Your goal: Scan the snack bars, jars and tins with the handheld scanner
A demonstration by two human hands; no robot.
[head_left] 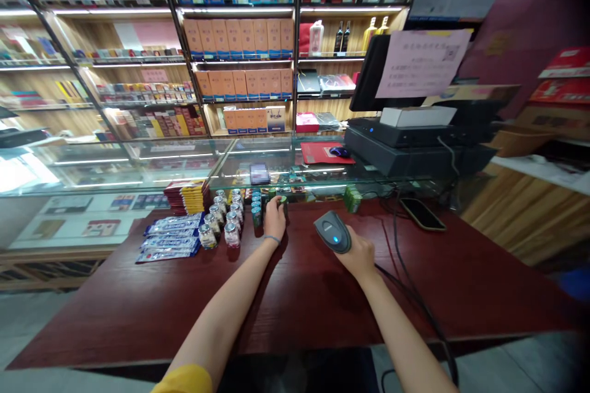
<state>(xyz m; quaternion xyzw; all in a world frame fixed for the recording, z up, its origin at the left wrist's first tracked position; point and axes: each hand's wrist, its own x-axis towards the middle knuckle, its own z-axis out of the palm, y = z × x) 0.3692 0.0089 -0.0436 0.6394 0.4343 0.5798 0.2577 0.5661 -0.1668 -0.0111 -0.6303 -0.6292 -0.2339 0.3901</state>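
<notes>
My right hand (362,253) is wrapped round the grip of a dark grey barcode scanner (332,232), whose blue light is lit. The scanner is held above the red-brown counter (295,301), its head tilted to the left. Farther left, my left hand (275,221) has its fingers closed on a small green canister (283,201) at the end of a row. Beside that hand runs a line of small blue cans (256,212). Left of them stand two rows of small jars (232,233) with silver lids.
Blue-and-white packets (170,238) and a stack of red and yellow packets (187,195) lie left. Small green packs (353,199), a phone (423,214) and a trailing black cable (410,285) are at right. Behind are a glass case (221,163), a mouse (340,151) and a monitor (371,77).
</notes>
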